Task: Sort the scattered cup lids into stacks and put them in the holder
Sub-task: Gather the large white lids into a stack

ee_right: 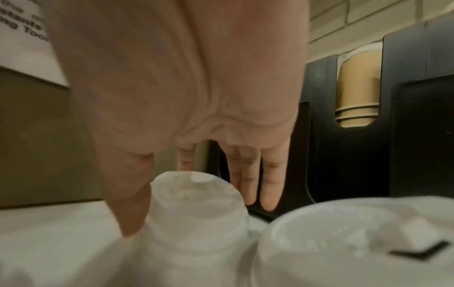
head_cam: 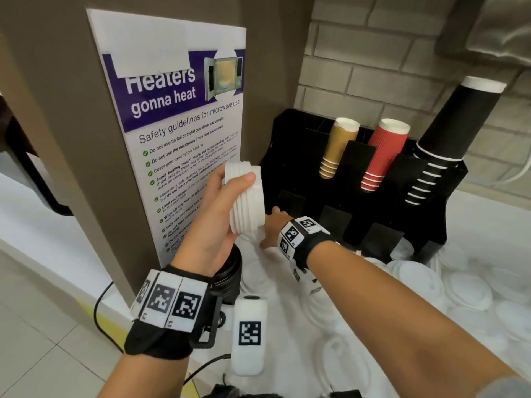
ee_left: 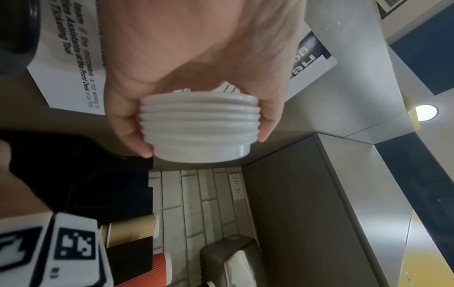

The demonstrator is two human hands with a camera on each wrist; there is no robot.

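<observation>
Our left hand grips a stack of white plastic cup lids above the white worktop; our right hand, fingers straight, reaches a loose translucent lid beside the black holder.

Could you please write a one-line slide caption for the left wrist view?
Left hand grips a nested stack of white cup lids above the black holder.
</observation>
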